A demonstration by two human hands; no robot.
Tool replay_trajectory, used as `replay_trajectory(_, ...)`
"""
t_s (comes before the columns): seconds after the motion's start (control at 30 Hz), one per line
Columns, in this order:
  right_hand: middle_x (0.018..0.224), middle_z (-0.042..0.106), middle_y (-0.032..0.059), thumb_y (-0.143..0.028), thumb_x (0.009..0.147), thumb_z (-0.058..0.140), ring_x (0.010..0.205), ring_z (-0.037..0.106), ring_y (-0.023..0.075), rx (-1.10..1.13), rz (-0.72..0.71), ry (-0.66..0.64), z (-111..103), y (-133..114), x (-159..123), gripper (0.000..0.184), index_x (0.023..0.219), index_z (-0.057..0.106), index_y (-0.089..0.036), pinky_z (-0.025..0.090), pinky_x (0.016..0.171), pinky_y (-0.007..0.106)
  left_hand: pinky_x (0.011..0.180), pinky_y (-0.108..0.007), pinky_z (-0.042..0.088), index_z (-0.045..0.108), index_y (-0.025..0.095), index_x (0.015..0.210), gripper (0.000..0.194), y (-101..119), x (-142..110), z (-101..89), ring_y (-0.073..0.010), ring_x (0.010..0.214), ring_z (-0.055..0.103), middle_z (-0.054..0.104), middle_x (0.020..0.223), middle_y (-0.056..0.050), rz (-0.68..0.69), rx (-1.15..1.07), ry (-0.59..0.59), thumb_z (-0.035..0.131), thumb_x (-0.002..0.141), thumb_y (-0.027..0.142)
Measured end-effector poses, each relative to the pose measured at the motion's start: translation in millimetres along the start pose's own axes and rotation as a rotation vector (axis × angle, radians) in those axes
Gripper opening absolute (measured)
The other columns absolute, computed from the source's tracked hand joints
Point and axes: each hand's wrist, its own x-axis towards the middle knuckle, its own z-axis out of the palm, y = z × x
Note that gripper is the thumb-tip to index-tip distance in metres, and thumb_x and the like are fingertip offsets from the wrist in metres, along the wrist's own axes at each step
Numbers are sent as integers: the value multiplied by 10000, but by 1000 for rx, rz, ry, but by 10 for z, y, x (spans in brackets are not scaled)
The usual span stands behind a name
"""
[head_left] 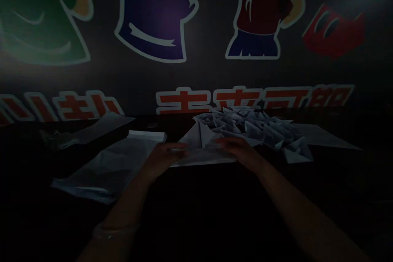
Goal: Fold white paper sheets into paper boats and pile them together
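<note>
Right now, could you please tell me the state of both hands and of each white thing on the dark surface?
Left hand: at the middle paper's left side, blurred
Right hand: at its right side, blurred
Middle paper: partly folded
Folded pieces: heaped together
White packet: lying down, wrinkled
Right sheet: lying flat
Far-left sheet: lying down

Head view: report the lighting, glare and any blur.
Head view: very dim, the tabletop nearly black; head view: hazy glare on the wall at upper right and far left; head view: left hand and right hand blurred at the fingers.
</note>
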Motion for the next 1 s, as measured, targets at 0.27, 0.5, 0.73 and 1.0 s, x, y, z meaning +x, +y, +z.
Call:
replay_trajectory(0.27, 1020, 703, 21, -368, 621, 821, 877, 646, 210, -90, 66, -145, -125, -26, -60, 508, 1098, 697, -246, 509, 776, 344, 904, -351, 478, 641, 231, 1183, 588, 77, -100, -72, -274, 1092, 605, 613, 1281, -59, 96, 22, -108, 766, 628, 380)
replay_trajectory(0.5, 898, 729, 12, -491, 743, 693, 889, 633, 226, -245, -46, -38, -87, -36, -25, 298, 898, 756, -244, 458, 855, 381, 878, -338, 461, 747, 223, 856, 304, -1, -15, -41, -234, 948, 639, 727, 979, -30, 167, 48, -33, 582, 819, 477)
replay_trajectory(0.73, 747, 680, -10, -521, 795, 621, 743, 596, 199, -404, -91, -47, -83, -34, -22, 300, 813, 756, -253, 450, 722, 346, 864, -343, 457, 748, 236, 899, 341, -8, 8, -41, -251, 918, 649, 752, 957, -7, 81, 164, 117, 576, 807, 515)
replay_trajectory(1.0, 712, 681, 3, -518, 751, 664, 709, 599, 202, -430, 53, -30, -85, 2, 1, 300, 816, 759, -240, 429, 664, 338, 771, -324, 464, 753, 222, 855, 341, -68, 28, -56, -250, 848, 657, 755, 890, -24, -5, 169, 26, 612, 748, 514)
